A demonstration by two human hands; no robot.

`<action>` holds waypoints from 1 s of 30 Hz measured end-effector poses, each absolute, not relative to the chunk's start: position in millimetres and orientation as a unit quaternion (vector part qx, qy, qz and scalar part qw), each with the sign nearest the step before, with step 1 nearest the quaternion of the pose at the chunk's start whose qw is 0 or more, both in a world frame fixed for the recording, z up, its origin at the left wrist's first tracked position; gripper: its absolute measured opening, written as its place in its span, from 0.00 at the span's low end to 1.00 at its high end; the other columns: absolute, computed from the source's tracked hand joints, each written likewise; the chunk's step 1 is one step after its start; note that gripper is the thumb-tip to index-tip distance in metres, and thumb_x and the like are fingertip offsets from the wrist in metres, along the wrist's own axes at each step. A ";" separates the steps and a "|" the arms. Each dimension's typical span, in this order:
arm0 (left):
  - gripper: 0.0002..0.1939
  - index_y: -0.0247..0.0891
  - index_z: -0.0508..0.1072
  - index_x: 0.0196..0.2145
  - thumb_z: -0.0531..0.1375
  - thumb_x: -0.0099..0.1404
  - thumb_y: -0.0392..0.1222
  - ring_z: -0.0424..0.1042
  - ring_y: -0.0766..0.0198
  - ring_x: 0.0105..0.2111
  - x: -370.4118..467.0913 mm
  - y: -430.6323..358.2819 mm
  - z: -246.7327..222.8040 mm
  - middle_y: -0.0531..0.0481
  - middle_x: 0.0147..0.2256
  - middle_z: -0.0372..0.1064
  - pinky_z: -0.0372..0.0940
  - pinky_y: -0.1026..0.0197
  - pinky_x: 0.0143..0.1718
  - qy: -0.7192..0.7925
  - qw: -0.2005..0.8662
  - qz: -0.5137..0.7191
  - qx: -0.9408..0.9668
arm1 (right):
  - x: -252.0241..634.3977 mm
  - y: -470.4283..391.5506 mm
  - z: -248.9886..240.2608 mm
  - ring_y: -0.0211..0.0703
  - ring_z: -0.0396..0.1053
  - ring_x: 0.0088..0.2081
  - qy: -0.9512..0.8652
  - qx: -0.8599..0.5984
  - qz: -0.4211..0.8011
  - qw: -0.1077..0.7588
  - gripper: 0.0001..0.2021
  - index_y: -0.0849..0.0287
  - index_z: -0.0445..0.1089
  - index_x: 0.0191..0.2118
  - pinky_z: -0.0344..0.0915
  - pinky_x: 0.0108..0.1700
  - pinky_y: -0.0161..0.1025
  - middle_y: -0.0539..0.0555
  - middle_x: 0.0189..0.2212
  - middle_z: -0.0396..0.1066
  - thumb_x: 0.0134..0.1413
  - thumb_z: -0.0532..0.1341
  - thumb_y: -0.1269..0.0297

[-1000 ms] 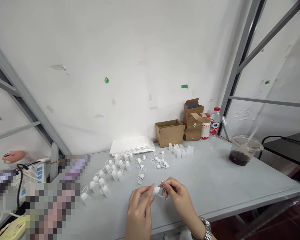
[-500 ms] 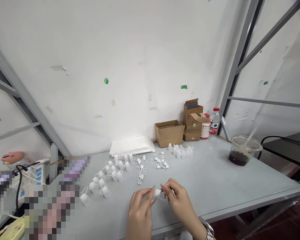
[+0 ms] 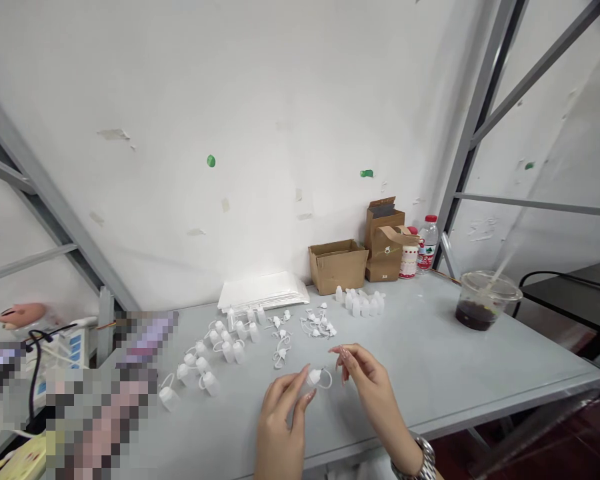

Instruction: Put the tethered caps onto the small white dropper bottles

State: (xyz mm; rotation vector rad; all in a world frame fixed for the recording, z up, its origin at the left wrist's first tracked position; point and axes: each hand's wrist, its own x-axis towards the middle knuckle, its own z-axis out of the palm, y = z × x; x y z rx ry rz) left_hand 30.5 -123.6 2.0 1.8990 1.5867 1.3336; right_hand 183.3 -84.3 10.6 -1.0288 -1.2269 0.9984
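Observation:
My left hand (image 3: 284, 410) grips a small white plastic squeeze bottle (image 3: 313, 379) between thumb and fingers, above the front of the table. A cap is on the bottle, and its thin strap loops out to the right. My right hand (image 3: 363, 373) hovers just right of the loop, apart from it, fingers loosely bent and holding nothing. Beyond my hands lie loose white caps with straps (image 3: 321, 325). On the left stand several capped bottles (image 3: 238, 351) with looped straps. A cluster of small bottles (image 3: 365, 306) stands farther back.
Along the wall are flat white sheets (image 3: 263, 291), a cardboard box (image 3: 337, 270), a brown paper bag (image 3: 386, 253) and a red-capped water bottle (image 3: 428, 247). A clear cup of dark drink (image 3: 480, 310) with a straw stands right. Power strips and cables (image 3: 67, 353) lie left.
My right hand has let go of the cap end and drawn away up and to the right. The strap now stands as a loop beside the bottle still in my left hand.

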 end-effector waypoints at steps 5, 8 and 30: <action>0.15 0.46 0.72 0.45 0.54 0.60 0.40 0.70 0.62 0.39 31.8 -125.6 4.4 0.48 0.37 0.71 0.67 0.62 0.40 0.558 0.179 0.463 0.665 | 180.4 -86.9 12.6 0.38 0.61 0.25 -0.531 -0.429 0.435 0.587 0.10 0.59 0.71 0.27 0.60 0.28 0.35 0.50 0.24 0.64 0.47 0.61 0.57; 0.14 0.46 0.72 0.44 0.54 0.60 0.40 0.70 0.62 0.39 33.2 -126.4 4.3 0.49 0.37 0.71 0.67 0.62 0.41 0.553 0.181 0.465 0.667 | 177.2 -88.7 12.8 0.38 0.61 0.25 -0.535 -0.419 0.443 0.585 0.10 0.59 0.71 0.23 0.59 0.28 0.34 0.49 0.22 0.63 0.47 0.62 0.59; 0.18 0.38 0.64 0.39 0.55 0.54 0.51 0.70 0.52 0.43 -14.0 -103.7 -16.6 0.39 0.42 0.70 0.62 0.48 0.45 0.671 0.217 0.541 0.458 | 163.9 -97.6 -12.0 0.38 0.61 0.24 -0.520 -0.467 0.439 0.565 0.15 0.57 0.71 0.37 0.62 0.28 0.33 0.50 0.24 0.63 0.52 0.55 0.53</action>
